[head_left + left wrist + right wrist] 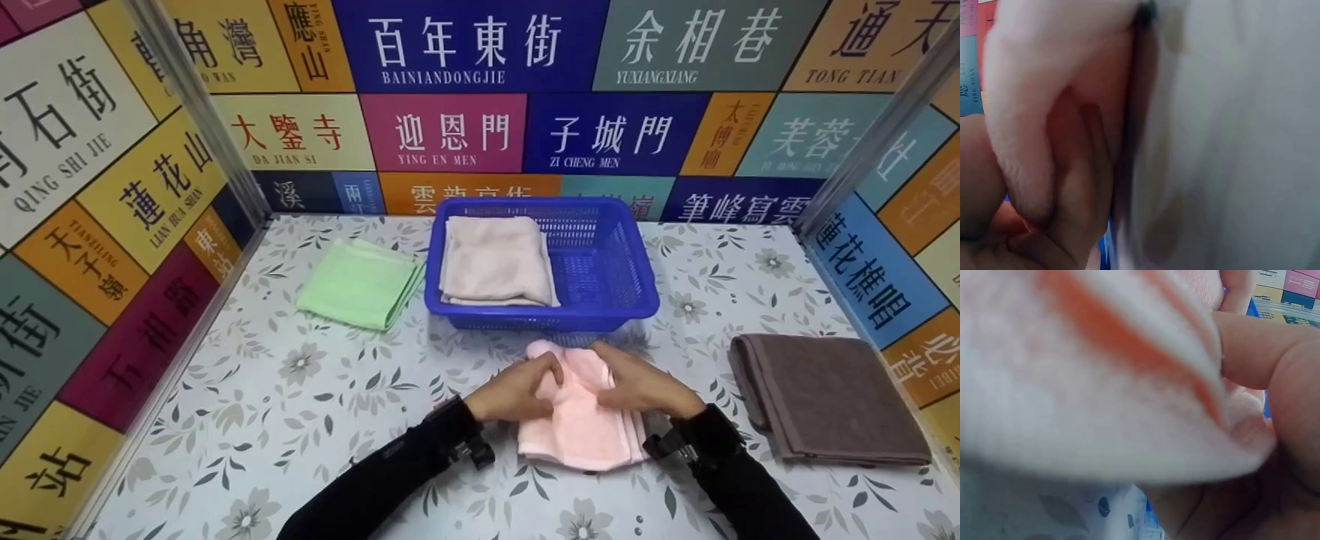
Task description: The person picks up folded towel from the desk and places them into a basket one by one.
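A folded pink towel [581, 435] lies in front of the basket, between both hands. My left hand [516, 388] grips its left side, with the thumb on top and the other fingers bent at the edge. On the opposite side my right hand [645, 386] pinches the towel's layers. Close up in the right wrist view, the towel's folded layers [1100, 422] sit between thumb and fingers. The left wrist view shows the curled left fingers [1027, 146] against the pink cloth, low over the tabletop. The undersides of both hands are hidden.
Behind the towel stands a blue plastic basket [637, 300] with a folded beige towel [495, 262] in its left half. A folded green towel [360, 281] lies left of it. A folded brown towel [832, 397] lies at the right. Sign-printed panels [457, 127] enclose the table.
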A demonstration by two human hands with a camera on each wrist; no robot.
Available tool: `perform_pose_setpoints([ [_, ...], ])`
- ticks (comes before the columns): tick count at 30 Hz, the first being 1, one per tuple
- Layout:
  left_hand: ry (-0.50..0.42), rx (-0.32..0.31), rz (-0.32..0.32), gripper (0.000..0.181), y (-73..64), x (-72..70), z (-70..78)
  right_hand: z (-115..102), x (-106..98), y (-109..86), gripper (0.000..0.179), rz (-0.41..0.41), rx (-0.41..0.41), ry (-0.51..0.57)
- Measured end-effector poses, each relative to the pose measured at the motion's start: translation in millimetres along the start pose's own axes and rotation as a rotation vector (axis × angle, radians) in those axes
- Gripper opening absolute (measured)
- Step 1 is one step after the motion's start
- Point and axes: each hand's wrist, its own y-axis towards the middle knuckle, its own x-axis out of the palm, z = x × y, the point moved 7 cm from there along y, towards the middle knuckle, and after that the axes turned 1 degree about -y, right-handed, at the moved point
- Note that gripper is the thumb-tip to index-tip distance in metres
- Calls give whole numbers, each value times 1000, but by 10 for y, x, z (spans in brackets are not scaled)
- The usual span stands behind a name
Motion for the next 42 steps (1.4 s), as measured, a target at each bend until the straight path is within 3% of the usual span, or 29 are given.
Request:
perform_pose_setpoints([
  [7,76,75,4,40,-38,-135,240,-252,-152,-99,82,13,-60,-19],
  [14,109,135,62,39,-100,-301,439,-464,-336,-187,73,40,-146,32],
  [22,145,229,163,38,-89,-545,682,-701,-667,-236,68,157,-190,-19],
  [29,128,235,265,39,145,-873,856,-826,-1094,-104,75,296,-139,-69],
  [35,169,182,356,33,411,-1108,844,-852,-1333,150,90,388,-120,-153],
  [42,183,115,419,27,721,-1268,836,-810,-1546,345,87,533,-86,-265],
])
